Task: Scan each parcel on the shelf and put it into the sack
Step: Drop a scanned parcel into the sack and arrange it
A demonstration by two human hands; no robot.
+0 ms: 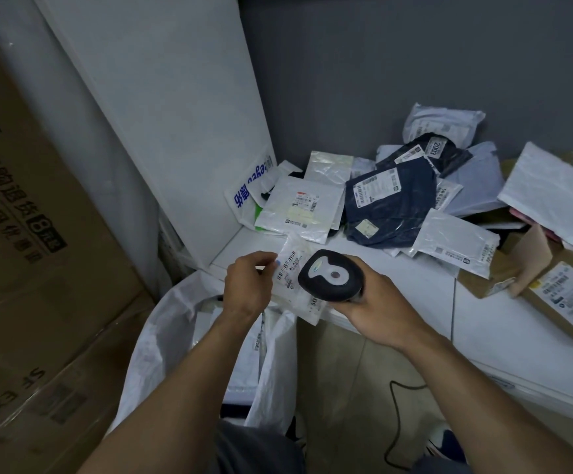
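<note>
**A:** Where is the parcel that's under the scanner?

**B:** Just below the middle of the view. It's a flat white parcel (290, 265) with a barcode label facing up, at the front edge of the shelf (397, 278). I can't tell whether it rests on the shelf or is held just above it.

**A:** And the hands?

**B:** The left hand (247, 285) pinches the parcel's left edge between thumb and fingertips. The right hand (377, 306) is wrapped round the handle of a black scanner (329, 273). The scanner's head sits over the parcel's right half, at three o'clock from the label.

**A:** The sack?

**B:** A white woven sack (162, 336) stands at seven o'clock from the left hand. Its mouth is open below the wrist, and pale flat packets show inside.

**A:** What else is on the shelf?

**B:** A heap of parcels lies at one o'clock from the scanner. A dark blue parcel (387, 200) sits in the middle of it, and a white labelled bag (302, 206) lies at twelve o'clock from the left hand. An open cardboard box (568, 302) is at three o'clock, near the frame's edge.

**A:** Off the shelf?

**B:** A large brown carton (38, 234) fills the nine o'clock side, and a black cable (394, 422) lies on the floor at five o'clock.
</note>
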